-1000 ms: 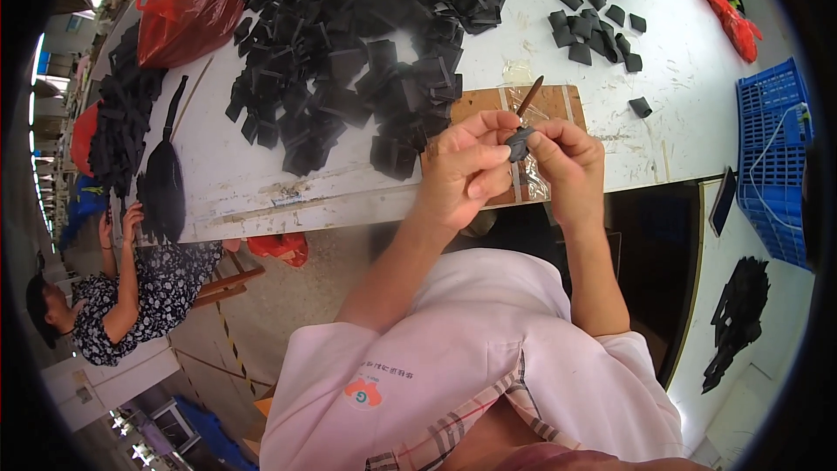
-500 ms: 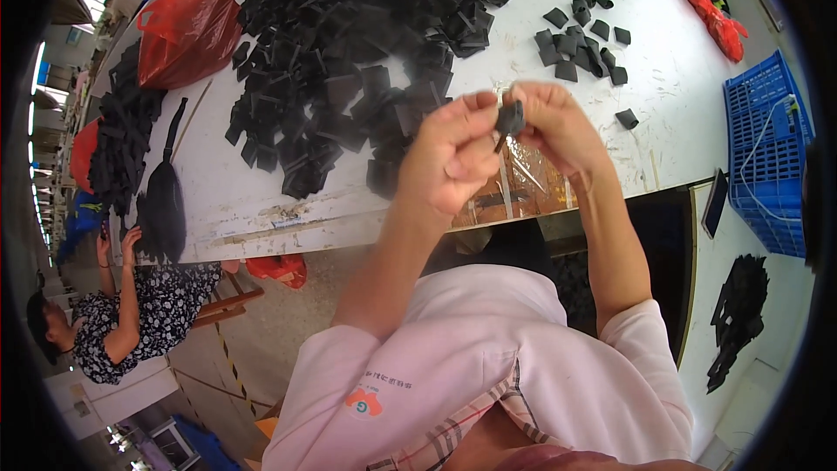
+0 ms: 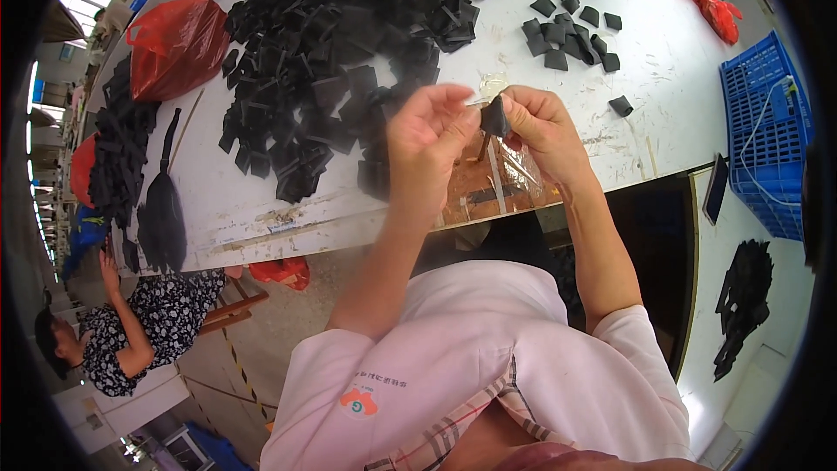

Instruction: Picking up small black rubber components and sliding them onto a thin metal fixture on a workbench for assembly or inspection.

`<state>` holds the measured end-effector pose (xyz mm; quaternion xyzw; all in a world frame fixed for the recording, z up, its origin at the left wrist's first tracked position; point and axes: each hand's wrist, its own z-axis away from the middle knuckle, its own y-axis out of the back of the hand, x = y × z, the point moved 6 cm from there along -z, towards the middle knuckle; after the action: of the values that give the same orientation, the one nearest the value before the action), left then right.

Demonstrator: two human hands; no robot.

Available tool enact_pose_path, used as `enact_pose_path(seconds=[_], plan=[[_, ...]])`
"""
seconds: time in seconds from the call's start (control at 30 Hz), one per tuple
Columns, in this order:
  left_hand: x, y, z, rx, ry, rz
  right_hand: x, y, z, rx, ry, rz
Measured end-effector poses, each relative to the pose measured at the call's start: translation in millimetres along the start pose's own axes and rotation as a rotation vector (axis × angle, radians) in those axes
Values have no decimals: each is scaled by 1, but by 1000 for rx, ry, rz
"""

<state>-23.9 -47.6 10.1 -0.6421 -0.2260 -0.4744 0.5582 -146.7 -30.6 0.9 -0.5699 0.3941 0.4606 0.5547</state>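
A small black fabric piece [image 3: 494, 118], folded into a short tube or pocket shape, is pinched between the thumb and fingers of my right hand [image 3: 547, 133]. Close on its left side is my left hand [image 3: 427, 133], its fingers stretched apart from the thumb. The left thumb tip is near the piece; whether it touches cannot be made out. Below them a thin upright peg [image 3: 483, 148] stands on a brown board [image 3: 475, 187] at the table's front edge, partly covered with clear tape. Similar black pieces [image 3: 567, 35] lie loosely grouped beyond my right hand, one [image 3: 621, 105] apart.
A large heap of flat black pieces [image 3: 336, 44] covers the white table's [image 3: 253, 231] middle. Further left are a red plastic bag [image 3: 179, 45] and a black brush [image 3: 162, 209]. A blue crate [image 3: 763, 139] stands at the right. Another person [image 3: 166, 314] works at the left.
My left fingers have opened away from the black piece, which both hands were pinching. The right hand keeps hold of it, slightly further left. The person at the left has shifted.
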Motion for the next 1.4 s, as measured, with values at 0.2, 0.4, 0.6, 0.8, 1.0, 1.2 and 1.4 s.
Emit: enact_pose_path(seconds=[0.2, 0.4, 0.6, 0.8, 1.0, 1.2, 1.4], plan=[[41, -31, 5, -194, -513, -556, -34, 1, 23, 339, 384, 295], [29, -12, 5, 1, -410, 60, -62, -30, 34, 362, 715, 931], [17, 4, 3, 66, -345, 265, -62, -33, 32, 370, 715, 1015], [15, 0, 10, 54, -394, 148, -48, -30, 33, 411, 892, 1015], [38, -19, 2, -162, -504, -548, -50, -27, 36, 367, 695, 964], [34, -11, -3, -165, -518, -515, -56, -25, 28, 261, 487, 1100], [25, -8, 4, -89, -592, -741, -51, -33, 33, 361, 802, 1153]])
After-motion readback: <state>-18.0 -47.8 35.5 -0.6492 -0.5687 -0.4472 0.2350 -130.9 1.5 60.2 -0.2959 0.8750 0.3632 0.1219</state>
